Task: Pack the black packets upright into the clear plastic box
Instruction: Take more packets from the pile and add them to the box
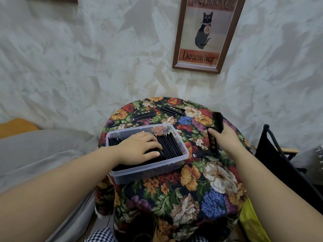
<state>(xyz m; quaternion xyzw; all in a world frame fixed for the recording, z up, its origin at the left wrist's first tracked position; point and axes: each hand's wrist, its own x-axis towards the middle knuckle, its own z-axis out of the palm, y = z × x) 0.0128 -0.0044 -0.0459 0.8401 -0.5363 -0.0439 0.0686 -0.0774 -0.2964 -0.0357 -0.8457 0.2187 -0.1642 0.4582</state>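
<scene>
My left hand (pixel 139 147) lay inside the clear plastic box (pixel 148 173), fingers loose and spread flat across the tops of the black packets (pixel 168 144), which stood upright in tight rows. The box sat on the left part of the floral tablecloth (pixel 192 198). My right hand (pixel 225 138) was clenched round a bundle of packets (pixel 214 135), held up just right of the box. One single packet (pixel 202 154) lay flat below it. Farther off, loose packets (pixel 172 110) lay near the table's far edge. Beyond rose a mottled pale wall (pixel 104 58) with a framed black-cat poster (pixel 206 32).
</scene>
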